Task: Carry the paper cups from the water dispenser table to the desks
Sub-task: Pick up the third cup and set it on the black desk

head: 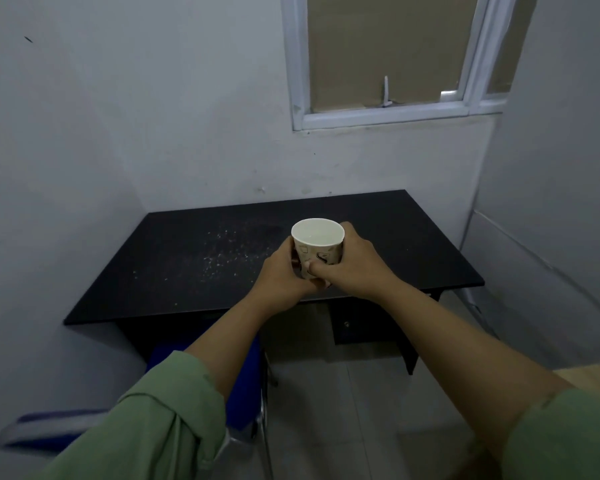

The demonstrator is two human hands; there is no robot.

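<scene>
A patterned paper cup with a white inside is held upright over the front middle of a black desk. My left hand wraps its left side and bottom. My right hand grips its right side, thumb across the front. Both arms reach forward in rolled green sleeves. Whether the cup's base touches the desktop is hidden by my fingers.
The desk stands in a corner against grey walls, under a white-framed window. White specks dot the desktop's left middle. A blue chair sits tucked under the desk's front left. A drawer hangs under the right side. The floor is pale tile.
</scene>
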